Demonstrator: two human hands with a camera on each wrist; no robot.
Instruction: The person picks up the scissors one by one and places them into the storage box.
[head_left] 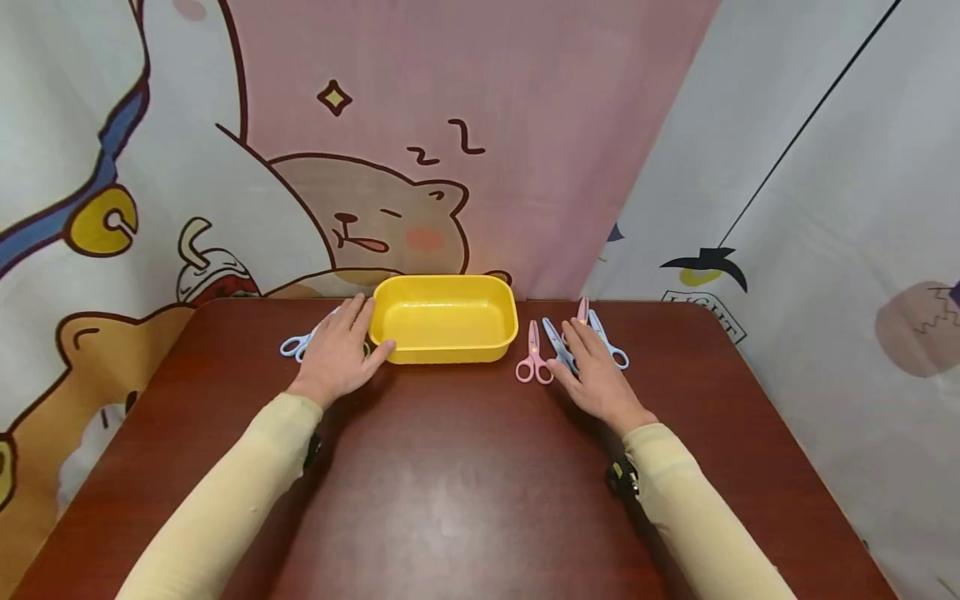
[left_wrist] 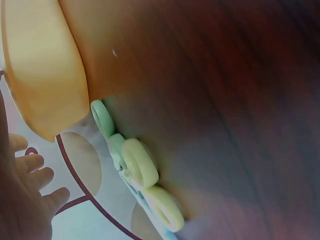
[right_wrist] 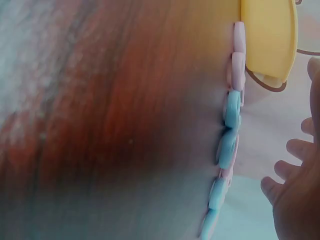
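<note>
My left hand hovers with straight, spread fingers at the left end of a yellow plastic tray, thumb near its front corner. Blue-handled scissors show beside this hand and partly under it. The left wrist view shows green-handled scissors and yellow-handled scissors lying there. My right hand, fingers also extended, is over a row of scissors: pink scissors, blue scissors, another pink pair mostly hidden, and blue scissors at the right. Neither hand holds anything.
The dark brown table ends at a cartoon-printed curtain just behind the tray and scissors. The tray's inside shows a bare yellow bottom. More curtain hangs along the right side.
</note>
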